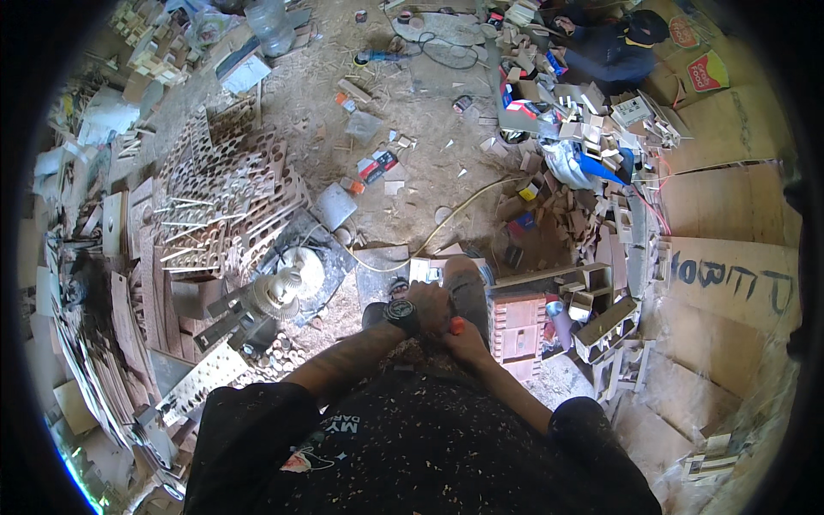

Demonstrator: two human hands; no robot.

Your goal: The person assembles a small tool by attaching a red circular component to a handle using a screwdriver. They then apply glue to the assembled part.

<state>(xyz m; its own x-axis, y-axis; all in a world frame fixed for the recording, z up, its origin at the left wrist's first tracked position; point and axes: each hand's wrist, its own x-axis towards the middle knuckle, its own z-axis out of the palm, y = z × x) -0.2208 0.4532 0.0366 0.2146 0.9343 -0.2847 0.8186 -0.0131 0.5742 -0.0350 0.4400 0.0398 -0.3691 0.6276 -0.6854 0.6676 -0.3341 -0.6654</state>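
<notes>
My left hand (429, 306), with a dark watch on its wrist, is in front of my body, above my lap. Its fingers are curled closed, and whatever they hold is hidden beneath the hand. Close beside it, a little lower and to the right, my right hand (467, 343) is closed around a small thing with a rounded orange-red end (457, 326). That end looks like a handle, but the rest of it is covered by my hands. Right of my hands stands a stack of wooden pieces with notched edges (517, 330).
To the left is a machine with a round ribbed part (283, 287). Beyond it lie wooden boards full of round holes (232, 176). A yellow cord (463, 206) crosses the dusty floor. Wood offcuts (571, 206) heap at the right; another person (618, 51) is at the far right.
</notes>
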